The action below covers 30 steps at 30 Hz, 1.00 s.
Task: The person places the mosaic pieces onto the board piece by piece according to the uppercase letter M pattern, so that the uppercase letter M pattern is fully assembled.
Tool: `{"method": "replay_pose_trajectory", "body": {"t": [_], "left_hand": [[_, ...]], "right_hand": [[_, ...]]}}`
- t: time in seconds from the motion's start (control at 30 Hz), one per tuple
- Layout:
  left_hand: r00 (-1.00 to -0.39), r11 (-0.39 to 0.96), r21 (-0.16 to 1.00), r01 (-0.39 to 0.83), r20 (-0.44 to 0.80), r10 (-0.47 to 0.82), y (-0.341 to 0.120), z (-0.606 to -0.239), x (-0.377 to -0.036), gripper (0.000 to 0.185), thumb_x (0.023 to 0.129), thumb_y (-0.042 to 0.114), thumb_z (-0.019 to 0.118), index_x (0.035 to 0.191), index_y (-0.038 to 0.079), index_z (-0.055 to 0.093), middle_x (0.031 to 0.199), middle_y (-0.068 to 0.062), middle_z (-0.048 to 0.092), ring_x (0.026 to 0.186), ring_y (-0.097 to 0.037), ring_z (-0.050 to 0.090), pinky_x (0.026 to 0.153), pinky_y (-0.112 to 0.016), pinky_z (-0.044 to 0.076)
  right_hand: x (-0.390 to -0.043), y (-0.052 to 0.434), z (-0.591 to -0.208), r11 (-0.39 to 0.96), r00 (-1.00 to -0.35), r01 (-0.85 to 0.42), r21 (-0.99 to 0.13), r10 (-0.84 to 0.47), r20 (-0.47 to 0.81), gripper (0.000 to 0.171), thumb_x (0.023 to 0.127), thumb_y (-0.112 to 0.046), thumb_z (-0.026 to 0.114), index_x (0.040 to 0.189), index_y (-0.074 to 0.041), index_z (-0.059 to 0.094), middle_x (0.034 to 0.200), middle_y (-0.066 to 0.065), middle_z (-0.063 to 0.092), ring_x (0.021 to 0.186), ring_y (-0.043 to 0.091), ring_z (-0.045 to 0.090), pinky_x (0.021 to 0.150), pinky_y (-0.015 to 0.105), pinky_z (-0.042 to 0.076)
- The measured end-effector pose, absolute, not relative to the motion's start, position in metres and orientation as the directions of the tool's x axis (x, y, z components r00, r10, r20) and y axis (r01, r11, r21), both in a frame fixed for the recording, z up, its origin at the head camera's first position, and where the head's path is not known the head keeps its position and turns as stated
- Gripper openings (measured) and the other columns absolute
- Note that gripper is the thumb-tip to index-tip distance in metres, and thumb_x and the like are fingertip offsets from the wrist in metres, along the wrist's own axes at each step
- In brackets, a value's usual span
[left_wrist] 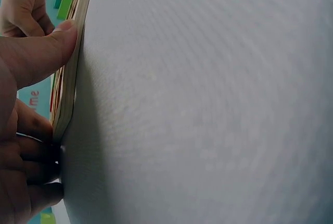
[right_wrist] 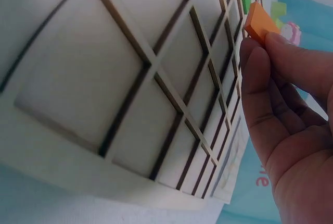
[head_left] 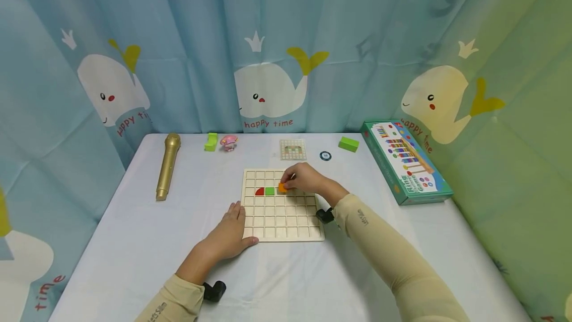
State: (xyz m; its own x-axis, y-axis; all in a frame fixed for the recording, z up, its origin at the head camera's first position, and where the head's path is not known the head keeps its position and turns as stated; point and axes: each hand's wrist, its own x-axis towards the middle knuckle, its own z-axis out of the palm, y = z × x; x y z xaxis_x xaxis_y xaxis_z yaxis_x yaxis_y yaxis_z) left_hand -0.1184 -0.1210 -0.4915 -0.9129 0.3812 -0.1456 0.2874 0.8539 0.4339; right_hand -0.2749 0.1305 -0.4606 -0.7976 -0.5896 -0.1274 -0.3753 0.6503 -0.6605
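While the left hand (head_left: pixel 229 235) rests, fingers extended, against the pale gridded wooden board (head_left: pixel 280 222) at left, the right hand (head_left: pixel 305 178) pinches over its far half a flat orange tile (right_wrist: pixel 260 22), presumably light, stiff and best held by opposite edges.

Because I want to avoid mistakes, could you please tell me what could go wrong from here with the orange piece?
The right hand pinches the orange piece with the fingertips, so it might slip or land tilted across the raised lines of the grid board.
The green piece lies close by and could get nudged.
The left hand touches the board's near-left corner area; an uneven push there might shift the board.
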Motion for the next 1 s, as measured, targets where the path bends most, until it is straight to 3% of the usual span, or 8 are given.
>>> {"method": "replay_pose_trajectory", "body": {"t": [0.3, 0.6, 1.0], "left_hand": [[-0.911, 0.848, 0.446, 0.287, -0.148, 0.385, -0.119, -0.488, -0.117, 0.091, 0.095, 0.039, 0.07, 0.147, -0.022, 0.027, 0.156, -0.039, 0.019, 0.148, -0.049, 0.017, 0.118, -0.053, 0.023], [-0.913, 0.852, 0.437, 0.289, -0.14, 0.382, -0.12, -0.487, -0.116, 0.091, 0.094, 0.038, 0.071, 0.146, -0.022, 0.027, 0.156, -0.039, 0.02, 0.147, -0.05, 0.018, 0.118, -0.053, 0.025], [-0.914, 0.86, 0.42, 0.289, -0.147, 0.379, -0.121, -0.493, -0.116, 0.093, 0.095, 0.041, 0.07, 0.148, -0.021, 0.025, 0.158, -0.037, 0.018, 0.148, -0.048, 0.015, 0.119, -0.053, 0.023]], "right_hand": [[-0.277, 0.125, -0.469, 0.657, -0.787, -0.38, -0.651, -0.6, -0.146, 0.006, 0.094, -0.009, 0.072, 0.094, -0.01, 0.078, 0.086, -0.005, 0.073, 0.075, 0.01, 0.063, 0.07, 0.026, 0.053], [-0.272, 0.118, -0.467, 0.693, -0.782, -0.421, -0.586, -0.604, -0.153, 0.008, 0.095, -0.01, 0.071, 0.099, -0.011, 0.077, 0.095, -0.004, 0.072, 0.09, 0.012, 0.063, 0.081, 0.029, 0.053], [-0.269, 0.113, -0.468, 0.711, -0.775, -0.451, -0.54, -0.612, -0.158, 0.005, 0.093, -0.008, 0.073, 0.096, -0.01, 0.077, 0.091, -0.004, 0.072, 0.088, 0.013, 0.065, 0.078, 0.027, 0.054]]}}
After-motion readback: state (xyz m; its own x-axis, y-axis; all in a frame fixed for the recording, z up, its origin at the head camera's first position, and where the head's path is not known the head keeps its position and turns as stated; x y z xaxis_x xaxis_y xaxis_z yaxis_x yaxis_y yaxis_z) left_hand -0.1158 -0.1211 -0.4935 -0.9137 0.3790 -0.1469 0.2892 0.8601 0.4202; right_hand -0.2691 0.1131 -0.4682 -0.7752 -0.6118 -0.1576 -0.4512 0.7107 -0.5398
